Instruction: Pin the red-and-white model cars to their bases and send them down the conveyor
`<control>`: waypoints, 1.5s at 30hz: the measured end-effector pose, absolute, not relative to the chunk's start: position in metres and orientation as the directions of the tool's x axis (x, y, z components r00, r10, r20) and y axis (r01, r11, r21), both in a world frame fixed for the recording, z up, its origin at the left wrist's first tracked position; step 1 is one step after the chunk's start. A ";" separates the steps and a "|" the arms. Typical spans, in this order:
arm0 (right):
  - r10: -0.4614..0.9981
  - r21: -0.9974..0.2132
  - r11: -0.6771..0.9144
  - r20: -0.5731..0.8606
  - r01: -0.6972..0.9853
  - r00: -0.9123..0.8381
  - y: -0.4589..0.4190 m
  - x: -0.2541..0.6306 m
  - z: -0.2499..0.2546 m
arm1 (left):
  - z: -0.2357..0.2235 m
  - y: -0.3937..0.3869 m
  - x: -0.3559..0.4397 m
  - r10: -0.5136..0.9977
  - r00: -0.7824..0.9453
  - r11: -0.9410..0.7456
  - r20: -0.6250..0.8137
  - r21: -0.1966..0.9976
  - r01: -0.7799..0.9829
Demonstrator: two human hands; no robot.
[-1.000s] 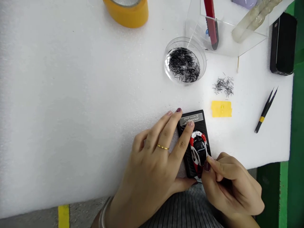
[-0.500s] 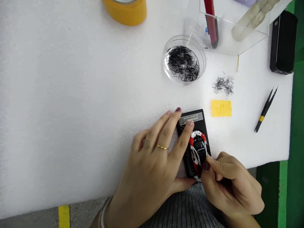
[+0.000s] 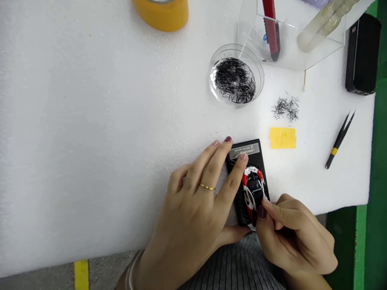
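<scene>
Red, white and black model car [image 3: 253, 190] sits lower centre of the frame, lying on a black carbon-textured display base [image 3: 245, 151] with a silver label at its top end. Person's left hand [image 3: 193, 201] is spread, fingers fanned, gold ring on one finger, one fingertip pressing the base just above the car, thumb reaching near the base's lower end. Right hand [image 3: 292, 231] comes in from lower right, fingers and thumb pressed together in a pinch at the car's lower right side; whether anything fine is held in that pinch is too small to tell. Both hands touch or nearly touch the car and base.

Work surface is a thick white foam sheet [image 3: 90, 121] covering most of the frame. Upper centre, a round clear glass dish [image 3: 211, 76] holds many short black bristles, with a small loose pile of the same bristles [image 3: 285, 109] to its right. Below that pile lies a yellow tape square [image 3: 282, 138]. Far right, black tweezers [image 3: 340, 140] with a yellow band. Top edge: yellow-orange tape roll [image 3: 160, 14], clear acrylic stand [image 3: 290, 44] holding a red utility knife [image 3: 271, 30], black rectangular case [image 3: 363, 54] upper right. Beyond the foam: speckled grey floor with a yellow stripe [image 3: 81, 274] lower left, green panel [image 3: 359, 249] right.
</scene>
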State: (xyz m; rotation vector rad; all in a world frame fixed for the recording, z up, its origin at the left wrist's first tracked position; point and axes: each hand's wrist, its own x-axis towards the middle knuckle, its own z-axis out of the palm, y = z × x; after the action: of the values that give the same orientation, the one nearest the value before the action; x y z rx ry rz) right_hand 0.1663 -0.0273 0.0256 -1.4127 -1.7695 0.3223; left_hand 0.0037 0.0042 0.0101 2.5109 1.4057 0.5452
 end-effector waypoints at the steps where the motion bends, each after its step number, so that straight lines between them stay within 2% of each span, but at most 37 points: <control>1: 0.897 -0.645 0.336 0.441 0.686 -0.024 -0.027 0.166 0.026 | 0.010 0.004 0.004 0.853 0.476 -0.523 0.215 0.359 0.773; 17: 0.905 -0.690 0.327 0.426 0.646 -0.004 -0.032 0.170 0.024 | 0.010 0.004 0.002 0.857 0.472 -0.516 0.207 0.373 0.771; 21: 0.902 -0.796 0.331 0.424 0.507 0.077 -0.035 0.175 0.021 | 0.010 0.004 0.001 0.857 0.464 -0.514 0.224 0.418 0.749; 25: 0.909 -0.889 0.336 0.393 0.311 0.141 -0.028 0.187 0.018 | 0.012 0.004 -0.002 0.849 0.442 -0.528 0.290 0.523 0.670; 29: 0.881 -0.791 0.440 0.471 0.425 -0.034 -0.003 0.200 0.024 | 0.011 0.002 -0.001 0.867 0.322 -0.497 0.379 0.684 0.534; 34: 0.834 -0.698 0.550 0.493 0.458 -0.248 0.024 0.205 0.036 | 0.008 0.000 0.004 0.862 0.153 -0.502 0.484 0.771 0.392; 39: 0.776 -0.612 0.630 0.501 0.477 -0.383 0.031 0.207 0.042 | 0.010 0.004 0.008 0.848 0.150 -0.524 0.508 0.764 0.376; 45: 0.758 -0.590 0.652 0.524 0.477 -0.388 0.034 0.209 0.041 | 0.009 0.007 0.010 0.844 0.139 -0.530 0.518 0.766 0.363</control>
State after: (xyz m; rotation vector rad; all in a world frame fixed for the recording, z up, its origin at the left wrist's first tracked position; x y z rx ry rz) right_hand 0.2092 0.0337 0.0410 -0.9573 -2.0577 0.4412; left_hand 0.0103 0.0074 0.0091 1.9594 1.1541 1.3771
